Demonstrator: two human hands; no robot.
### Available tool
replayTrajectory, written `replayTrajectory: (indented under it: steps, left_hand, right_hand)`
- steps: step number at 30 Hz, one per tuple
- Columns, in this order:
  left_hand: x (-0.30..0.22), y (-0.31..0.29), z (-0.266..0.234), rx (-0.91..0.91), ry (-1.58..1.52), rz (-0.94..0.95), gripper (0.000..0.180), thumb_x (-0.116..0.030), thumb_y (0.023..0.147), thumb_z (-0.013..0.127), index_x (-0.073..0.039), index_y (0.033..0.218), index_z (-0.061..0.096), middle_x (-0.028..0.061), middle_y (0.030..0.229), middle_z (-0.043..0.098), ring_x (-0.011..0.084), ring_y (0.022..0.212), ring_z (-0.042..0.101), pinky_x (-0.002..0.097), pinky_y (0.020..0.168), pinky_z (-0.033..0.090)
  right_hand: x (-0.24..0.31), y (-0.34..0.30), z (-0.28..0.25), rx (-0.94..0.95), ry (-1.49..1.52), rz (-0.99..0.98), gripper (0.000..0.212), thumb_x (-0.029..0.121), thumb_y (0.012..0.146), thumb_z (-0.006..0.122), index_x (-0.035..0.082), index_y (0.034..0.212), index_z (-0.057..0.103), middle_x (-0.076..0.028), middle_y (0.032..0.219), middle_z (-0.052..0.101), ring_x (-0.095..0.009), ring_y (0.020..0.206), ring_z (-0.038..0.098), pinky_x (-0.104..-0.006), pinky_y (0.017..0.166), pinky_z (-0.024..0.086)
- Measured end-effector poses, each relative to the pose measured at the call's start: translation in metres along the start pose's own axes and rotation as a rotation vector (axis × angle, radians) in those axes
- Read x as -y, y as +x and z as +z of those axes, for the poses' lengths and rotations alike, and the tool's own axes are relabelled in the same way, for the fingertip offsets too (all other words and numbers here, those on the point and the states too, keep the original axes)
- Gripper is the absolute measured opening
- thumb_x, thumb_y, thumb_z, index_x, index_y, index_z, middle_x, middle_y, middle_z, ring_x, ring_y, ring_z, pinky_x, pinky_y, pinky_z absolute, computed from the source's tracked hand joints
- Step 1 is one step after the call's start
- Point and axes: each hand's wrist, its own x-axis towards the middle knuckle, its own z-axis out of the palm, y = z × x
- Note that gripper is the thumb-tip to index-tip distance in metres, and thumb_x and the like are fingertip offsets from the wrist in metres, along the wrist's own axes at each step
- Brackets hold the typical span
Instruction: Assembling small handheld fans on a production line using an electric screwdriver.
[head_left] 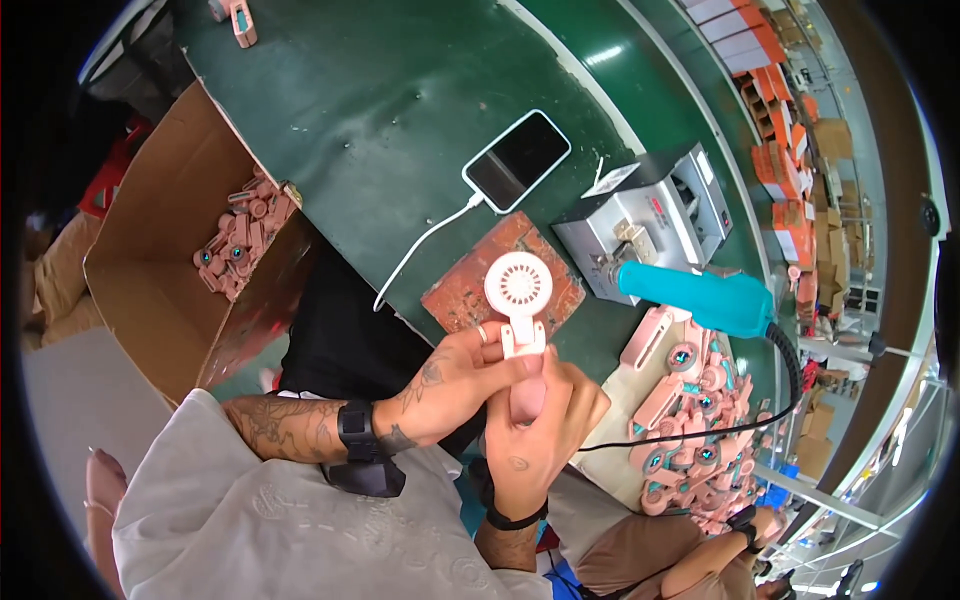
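Observation:
Between my two hands is a small pale pink handheld fan with a round slotted head [518, 285], facing up. My left hand [435, 388] comes in from the left, its fingers pressed on the fan's hinged neck. The fan's handle is wrapped by my right hand [545, 425], whose thumb lies near the neck; much of the handle is hidden. Beyond the hands, a worn reddish-brown block [470, 285] rests on the green table [350, 130], partly covered by the fan's head.
Right of the block stands a grey metal box [625, 240], with a turquoise-handled tool [690, 295] and its black cable beside it. Pink fan parts [700, 430] heap at the right. A charging phone [517, 160] lies behind; a cardboard box [150, 270] holds more parts at left.

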Motion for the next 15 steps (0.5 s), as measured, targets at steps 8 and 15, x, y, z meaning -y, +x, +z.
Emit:
replayTrajectory:
  steps: [8,15]
  left_hand:
    - [-0.018,0.007,-0.007,0.137,-0.012,0.044,0.042,-0.021,0.105,0.065,0.000,0.139,0.056,0.0182,0.134,0.067,0.0264,0.122,0.068,0.0441,0.108,0.054]
    - [-0.011,0.007,-0.002,0.071,-0.011,0.011,0.048,-0.028,0.106,0.063,-0.001,0.144,0.053,0.0176,0.139,0.065,0.0282,0.126,0.065,0.0457,0.109,0.053]
  right_hand:
    - [-0.026,-0.028,0.003,0.044,0.874,0.386,0.040,0.034,0.094,0.078,-0.002,0.102,0.063,-0.011,0.093,0.058,-0.020,0.081,0.059,-0.0327,0.071,0.048]
    - [-0.021,-0.034,0.017,0.057,0.833,0.367,0.035,0.028,0.102,0.067,-0.002,0.086,0.060,-0.007,0.067,0.050,-0.017,0.056,0.044,-0.0347,0.052,0.035]
